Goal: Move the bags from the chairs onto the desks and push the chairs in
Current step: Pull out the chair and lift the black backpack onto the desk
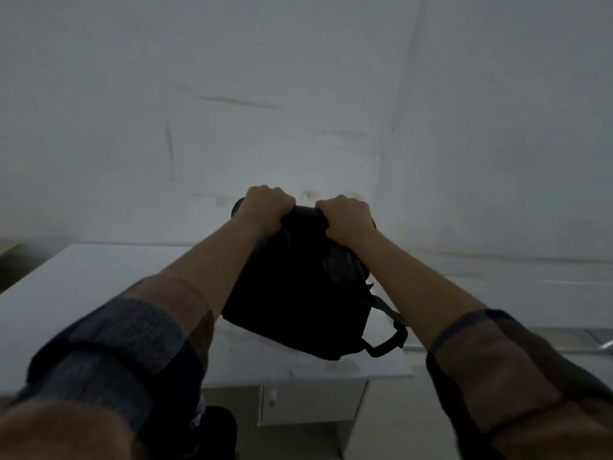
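Both your grips are closed tight on the top of the black bag [298,293], left hand [267,207] beside right hand [346,217], holding it over the white tabletop [83,287], its strap [388,330] dangling toward the near right.

Black bag [298,293] with black straps at 5 o'clock, over a white desk [83,293]. Dull grey-white wall [298,78], scuffed with darker streaks at 11 o'clock. Rolled sleeves [126,333] in dark blue-grey and brown blocks.
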